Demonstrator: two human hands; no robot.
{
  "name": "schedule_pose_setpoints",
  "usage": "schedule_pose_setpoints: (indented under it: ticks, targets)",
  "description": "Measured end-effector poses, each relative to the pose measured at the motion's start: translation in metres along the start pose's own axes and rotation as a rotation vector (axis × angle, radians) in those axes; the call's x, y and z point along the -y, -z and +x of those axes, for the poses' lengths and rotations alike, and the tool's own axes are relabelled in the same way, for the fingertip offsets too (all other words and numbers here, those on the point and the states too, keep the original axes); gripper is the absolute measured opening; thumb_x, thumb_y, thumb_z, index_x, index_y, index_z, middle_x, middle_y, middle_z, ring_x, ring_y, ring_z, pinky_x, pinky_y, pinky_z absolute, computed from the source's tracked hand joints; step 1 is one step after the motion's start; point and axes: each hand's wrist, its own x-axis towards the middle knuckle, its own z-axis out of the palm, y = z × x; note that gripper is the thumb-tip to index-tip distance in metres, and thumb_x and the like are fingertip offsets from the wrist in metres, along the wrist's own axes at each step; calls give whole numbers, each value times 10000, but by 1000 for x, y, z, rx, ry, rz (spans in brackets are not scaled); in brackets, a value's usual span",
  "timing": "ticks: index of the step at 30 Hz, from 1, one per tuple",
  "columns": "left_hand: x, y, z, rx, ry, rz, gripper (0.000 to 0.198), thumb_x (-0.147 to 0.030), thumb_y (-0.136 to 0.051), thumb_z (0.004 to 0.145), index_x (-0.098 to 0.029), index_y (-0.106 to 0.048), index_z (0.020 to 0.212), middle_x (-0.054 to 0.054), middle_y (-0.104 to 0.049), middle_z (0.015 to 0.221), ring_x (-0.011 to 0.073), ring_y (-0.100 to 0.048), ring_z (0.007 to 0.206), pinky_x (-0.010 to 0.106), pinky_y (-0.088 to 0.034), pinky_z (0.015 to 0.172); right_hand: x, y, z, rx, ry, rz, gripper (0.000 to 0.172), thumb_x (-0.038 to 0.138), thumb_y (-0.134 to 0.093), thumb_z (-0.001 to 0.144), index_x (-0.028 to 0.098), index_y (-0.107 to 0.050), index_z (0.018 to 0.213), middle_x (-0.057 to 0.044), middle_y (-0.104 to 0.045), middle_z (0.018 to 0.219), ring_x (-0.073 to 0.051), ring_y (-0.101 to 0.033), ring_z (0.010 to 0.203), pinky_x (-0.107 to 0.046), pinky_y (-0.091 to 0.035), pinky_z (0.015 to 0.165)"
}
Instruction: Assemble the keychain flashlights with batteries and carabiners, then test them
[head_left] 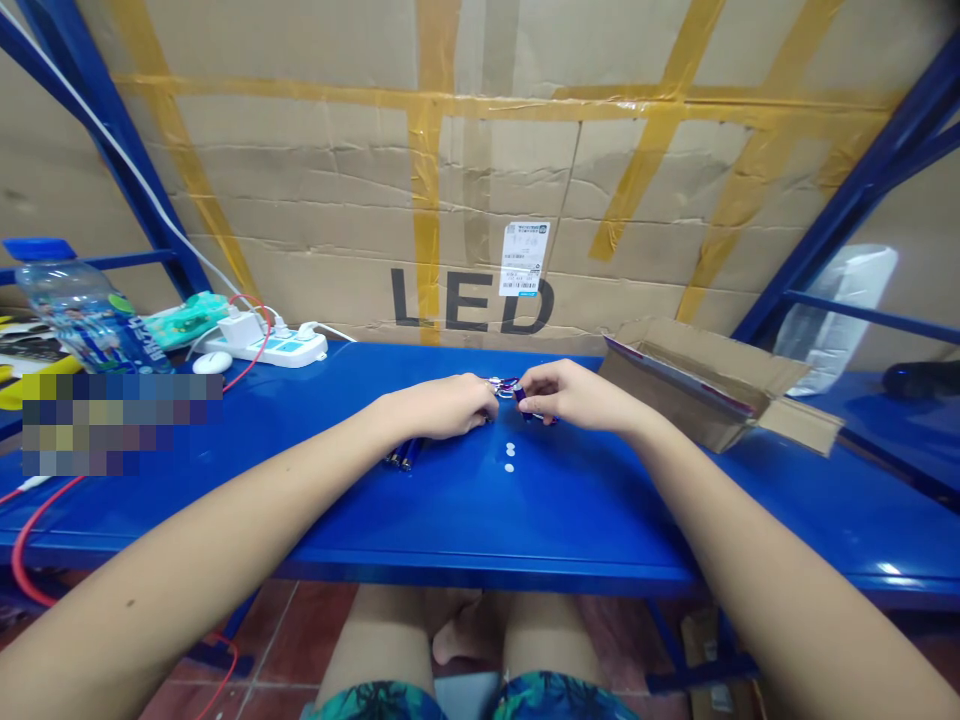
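Note:
My right hand (pixel 566 393) pinches a small shiny dark-blue piece (pixel 523 402) between thumb and fingers; its exact kind is too small to tell. My left hand (pixel 454 405) is closed, its fingers curled down close to the tabletop, and whatever they grip is hidden. Between the two hands lie small silvery ring-like parts (pixel 504 386). Several slim dark-blue tubes with metal ends (pixel 405 457) rest on the table, partly covered by my left hand and wrist. Small white discs (pixel 510 451) lie in front of the hands.
An opened cardboard box (pixel 675 390) stands to the right on the blue table (pixel 450 520). At left are a white power strip (pixel 285 347) with plugs, a red cable (pixel 34 530) and a water bottle (pixel 82 310). A large carton (pixel 337 220) closes off the back.

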Motion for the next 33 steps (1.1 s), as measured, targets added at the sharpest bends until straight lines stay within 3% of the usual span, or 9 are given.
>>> schedule_pose_setpoints:
  ticks: [9, 17, 21, 26, 33]
  targets:
    - [-1, 9, -3, 96, 174, 97, 153, -226, -586, 856, -165, -723, 884, 81, -702, 842, 181, -602, 715, 285, -395, 644, -7, -6, 5, 41, 44, 84, 157, 266, -655, 757, 158, -652, 871, -25, -685, 776, -140, -634, 619, -274, -505, 616]
    - [-2, 8, -2, 96, 186, 153, 105, -234, -634, 822, -161, -706, 797, 66, -666, 737, 193, -568, 664, 302, -369, 616, -19, -12, 11, 85, 87, 93, 170, 262, -653, 770, 154, -672, 900, -20, -693, 792, -138, -631, 652, -277, -525, 654]
    - [-3, 14, -1, -34, 126, 142, 86, -208, -636, 805, -161, -686, 753, 62, -666, 768, 199, -584, 763, 305, -393, 681, -17, -13, 11, 63, 62, 90, 154, 256, -653, 773, 157, -676, 888, -23, -695, 786, -131, -625, 638, -273, -530, 645]
    - [-7, 15, 2, -304, 3, 12, 125, -229, -604, 877, -147, -694, 906, 62, -696, 898, 170, -610, 812, 288, -441, 732, -12, -13, 9, 29, 53, 97, 151, 249, -642, 773, 153, -678, 883, -19, -692, 759, -136, -624, 632, -277, -519, 641]
    - [-7, 1, 5, -388, -111, -14, 120, -197, -579, 923, -145, -687, 925, 65, -675, 911, 170, -626, 861, 299, -469, 800, -13, -14, 10, 24, 108, 124, 136, 264, -661, 746, 154, -696, 818, -1, -678, 724, -141, -607, 648, -280, -499, 664]
